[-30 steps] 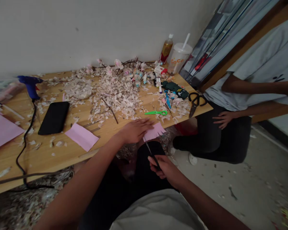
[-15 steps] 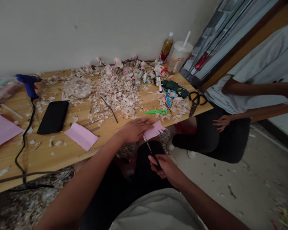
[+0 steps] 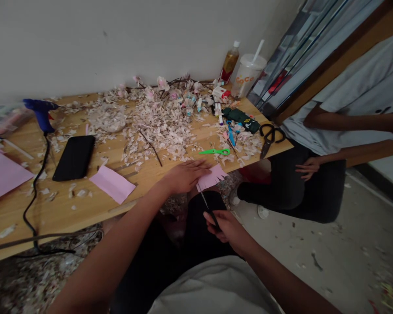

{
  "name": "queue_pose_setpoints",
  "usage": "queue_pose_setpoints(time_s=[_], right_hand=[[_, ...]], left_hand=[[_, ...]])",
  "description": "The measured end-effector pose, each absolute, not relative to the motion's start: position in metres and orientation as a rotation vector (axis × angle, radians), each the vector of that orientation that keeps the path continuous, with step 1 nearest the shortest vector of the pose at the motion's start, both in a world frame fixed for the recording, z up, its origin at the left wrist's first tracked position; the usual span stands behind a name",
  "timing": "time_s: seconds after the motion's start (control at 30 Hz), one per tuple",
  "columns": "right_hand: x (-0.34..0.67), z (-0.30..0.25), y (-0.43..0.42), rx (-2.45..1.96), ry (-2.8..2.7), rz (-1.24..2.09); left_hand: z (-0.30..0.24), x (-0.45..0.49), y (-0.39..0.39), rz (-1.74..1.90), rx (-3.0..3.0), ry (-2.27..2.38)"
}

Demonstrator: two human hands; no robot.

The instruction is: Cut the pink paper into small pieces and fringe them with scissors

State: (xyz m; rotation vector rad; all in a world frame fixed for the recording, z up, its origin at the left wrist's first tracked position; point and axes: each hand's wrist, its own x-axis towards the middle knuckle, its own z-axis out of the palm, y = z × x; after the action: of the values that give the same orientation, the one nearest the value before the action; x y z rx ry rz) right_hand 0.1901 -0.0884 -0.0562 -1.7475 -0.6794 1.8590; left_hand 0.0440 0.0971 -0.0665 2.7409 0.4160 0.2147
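My left hand (image 3: pixel 190 175) grips a pink paper strip (image 3: pixel 212 177) at the table's front edge, its fingers laid over the strip's left end. Several slits give the strip's free side a fringed look. My right hand (image 3: pixel 223 227) is closed round the black handles of a pair of scissors (image 3: pixel 211 210), below the strip. The blades point up and meet the paper's lower edge close to my left fingers. A pair of bright green scissors (image 3: pixel 215 152) lies just beyond the strip. Left of my forearm rests another pink paper piece (image 3: pixel 112 184).
Pale scraps (image 3: pixel 163 126) and flower twigs (image 3: pixel 163 83) cover the table's middle. A phone (image 3: pixel 74 158), a blue glue gun (image 3: pixel 42 114) and its cord stand left. Black scissors (image 3: pixel 269 138), a lidded cup (image 3: pixel 248 77) and a bottle (image 3: pixel 229 63) are right, near a seated person (image 3: pixel 350 109).
The view has shifted slightly, so the table things sit a little further right. Both hands keep almost the same pose, with the scissors still at the strip's lower edge.
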Motion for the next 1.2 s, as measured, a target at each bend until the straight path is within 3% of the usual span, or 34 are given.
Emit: queue_pose_setpoints(time_s=[0.7, 1.07, 1.2], right_hand=[[0.185, -0.064, -0.093, -1.741, -0.691, 1.818], [0.19, -0.062, -0.108, -1.725, -0.625, 1.955], [0.193, -0.078, -0.121, -1.744, -0.676, 1.854]], left_hand=[[-0.063, 0.045, 0.096, 0.222, 2.725, 0.42], [-0.068, 0.043, 0.097, 0.267, 2.698, 0.396], [-0.07, 0.043, 0.098, 0.29, 2.67, 0.385]])
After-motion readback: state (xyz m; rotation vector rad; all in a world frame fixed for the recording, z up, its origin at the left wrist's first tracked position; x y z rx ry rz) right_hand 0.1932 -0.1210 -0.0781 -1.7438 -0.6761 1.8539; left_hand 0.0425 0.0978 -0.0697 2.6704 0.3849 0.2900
